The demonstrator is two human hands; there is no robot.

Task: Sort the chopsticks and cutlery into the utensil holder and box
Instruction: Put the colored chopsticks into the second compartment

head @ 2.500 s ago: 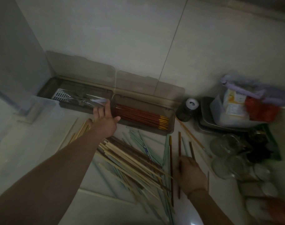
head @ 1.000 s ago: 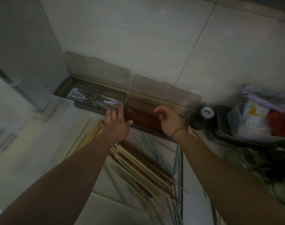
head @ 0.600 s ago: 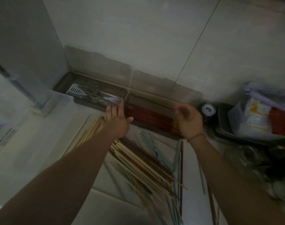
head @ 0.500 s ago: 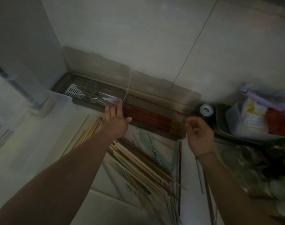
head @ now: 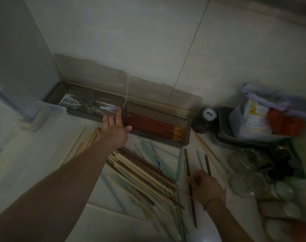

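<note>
your right hand [head: 205, 185] has dropped back from the right-hand box [head: 186, 137] of red chopsticks [head: 152, 125] and now pinches another dark red chopstick [head: 188, 165] from the loose pile [head: 141, 170], while your left hand [head: 116, 130], fingers straight, rests flat against that box's left end.

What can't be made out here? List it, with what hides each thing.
Head view only, dim throughout:
- Right hand: its fingers face away, so whether they grip the dark red chopstick is unclear.
- Left hand: its palm hides what it touches at the box edge.
- Cutlery: a dark tangle, pieces untellable.
- Glass jars: blurred, contents unreadable.
- Chopstick pile: the lower ends blur toward the frame's bottom.
</note>
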